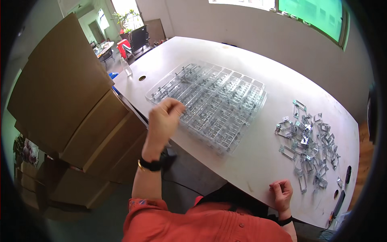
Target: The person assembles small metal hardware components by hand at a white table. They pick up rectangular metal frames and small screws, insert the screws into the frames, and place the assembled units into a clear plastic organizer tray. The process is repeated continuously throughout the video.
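Observation:
My left hand (164,119) is raised over the left edge of a clear plastic tray (258,105), its fingers curled in a pinch. Anything between those fingertips is too small or hidden to tell. Rows of narrow compartments divide the tray, and many of them hold small shiny metal parts (219,115). At the table's near edge rests my right hand (283,195), its fingers curled with the thumb pressed on them; their inside is hidden. Just beyond and right of that hand lies a loose pile of silvery metal brackets (306,135), several of them frame-shaped.
The white table (258,161) has a cable hole (142,78) at its far left, near a clear bottle (125,67). Cardboard boxes (60,92) stand stacked close on the left. A dark-handled tool (338,207) lies at the right edge, beside a black object (348,175).

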